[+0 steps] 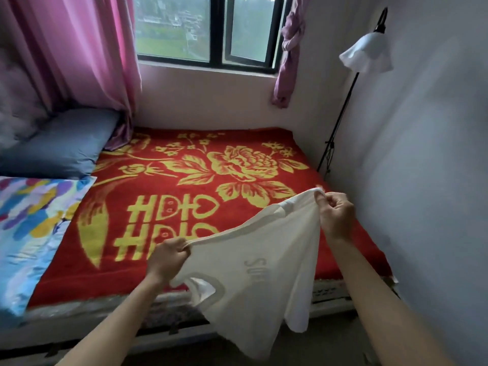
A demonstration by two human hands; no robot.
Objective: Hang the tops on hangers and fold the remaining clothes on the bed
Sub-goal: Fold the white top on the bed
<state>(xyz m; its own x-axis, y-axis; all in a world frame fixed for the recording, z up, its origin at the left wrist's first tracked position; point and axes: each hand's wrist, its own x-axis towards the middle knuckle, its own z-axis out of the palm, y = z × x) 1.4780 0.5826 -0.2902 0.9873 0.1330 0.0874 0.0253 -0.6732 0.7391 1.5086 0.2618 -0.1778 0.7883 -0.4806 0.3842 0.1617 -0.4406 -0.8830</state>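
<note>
A white T-shirt with faint grey lettering hangs in the air over the near edge of the bed. My left hand grips one end of its stretched hem. My right hand pinches the other end, higher and further right. The shirt's neck opening and sleeve droop below my hands, past the bed's edge. No hanger is in view.
The bed carries a red blanket with yellow flowers. A grey-blue pillow and a colourful folded quilt lie at the left. A standing lamp leans by the right wall. Pink curtains and a window are behind.
</note>
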